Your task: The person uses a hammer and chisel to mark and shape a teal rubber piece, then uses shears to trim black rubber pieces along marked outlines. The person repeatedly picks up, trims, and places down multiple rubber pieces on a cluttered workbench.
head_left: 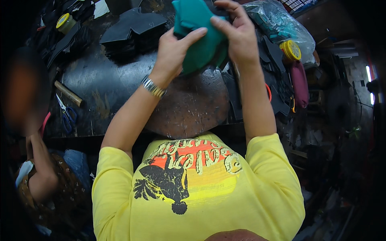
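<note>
Teal sheet pieces point(203, 50), perhaps leather or cloth, are held up over the far side of the table. My left hand point(173, 51) grips their left edge, thumb on top and fingers hidden underneath. On the upper right, my right hand point(240, 34) pinches the pieces with its thumb across the face and its fingers curled, slightly blurred. Beneath them lies a rounded brown board point(193, 106) with a scuffed surface. A stack of black cut pieces point(132, 30) stands just left of my hands.
Scissors point(67, 114) and a wooden handle point(68, 93) lie left. Right are more black pieces point(277, 76), a yellow-lidded jar point(290, 50), a clear bag point(281, 26) of teal pieces and a maroon pouch point(300, 84). Another person point(44, 172) sits at the left.
</note>
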Demonstrator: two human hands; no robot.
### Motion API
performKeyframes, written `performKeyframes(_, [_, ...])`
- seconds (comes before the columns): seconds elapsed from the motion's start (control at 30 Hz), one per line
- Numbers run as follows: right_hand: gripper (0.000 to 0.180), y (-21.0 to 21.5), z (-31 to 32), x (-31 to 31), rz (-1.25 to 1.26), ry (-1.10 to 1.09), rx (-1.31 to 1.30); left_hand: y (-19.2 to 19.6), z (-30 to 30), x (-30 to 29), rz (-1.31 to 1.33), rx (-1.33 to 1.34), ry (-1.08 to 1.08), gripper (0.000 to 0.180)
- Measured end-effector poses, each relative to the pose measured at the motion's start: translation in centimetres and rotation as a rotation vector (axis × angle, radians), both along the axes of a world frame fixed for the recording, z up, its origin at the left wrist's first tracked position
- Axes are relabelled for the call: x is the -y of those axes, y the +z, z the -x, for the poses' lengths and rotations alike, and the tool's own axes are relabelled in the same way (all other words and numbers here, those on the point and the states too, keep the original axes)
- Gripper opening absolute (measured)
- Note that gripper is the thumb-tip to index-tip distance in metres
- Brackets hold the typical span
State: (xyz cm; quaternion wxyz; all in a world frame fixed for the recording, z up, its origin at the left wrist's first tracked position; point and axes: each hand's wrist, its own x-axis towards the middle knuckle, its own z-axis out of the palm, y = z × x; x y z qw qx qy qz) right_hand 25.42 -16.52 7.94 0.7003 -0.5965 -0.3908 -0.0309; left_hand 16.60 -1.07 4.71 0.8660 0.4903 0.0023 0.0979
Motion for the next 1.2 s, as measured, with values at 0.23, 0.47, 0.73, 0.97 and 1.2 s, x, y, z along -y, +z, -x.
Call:
performKeyframes(0.23, [0.05, -2.5, 3.6, 0.7, 0.384, -0.158, -0.225, -2.0, 9.6, -3.7, 0.185, -0.227, 0.099, 0.029])
performKeyframes(0.47, [0.075, -7.9, -5.0, -1.9, 1.247, -0.52, 0.147, -4.5, 12.3, -6.0, 0.261, -0.177, 0.155, 0.03])
performKeyframes(0.73, [0.055, -5.4, 1.0, -3.7, 1.084, -0.219, 0.026, -4.7, 13.1, -8.4, 0.275, -0.188, 0.273, 0.032])
performKeyframes(0.97, [0.027, -5.0, 6.4, -5.3, 0.745, -0.044, -0.162, -4.0, 13.1, -6.8, 0.192, -0.283, 0.079, 0.031])
performKeyframes(1.2, [0.032, -4.2, 10.2, -5.5, 0.141, 0.208, -0.465, -3.6, 13.8, -6.7, 0.164, -0.164, 0.091, 0.029])
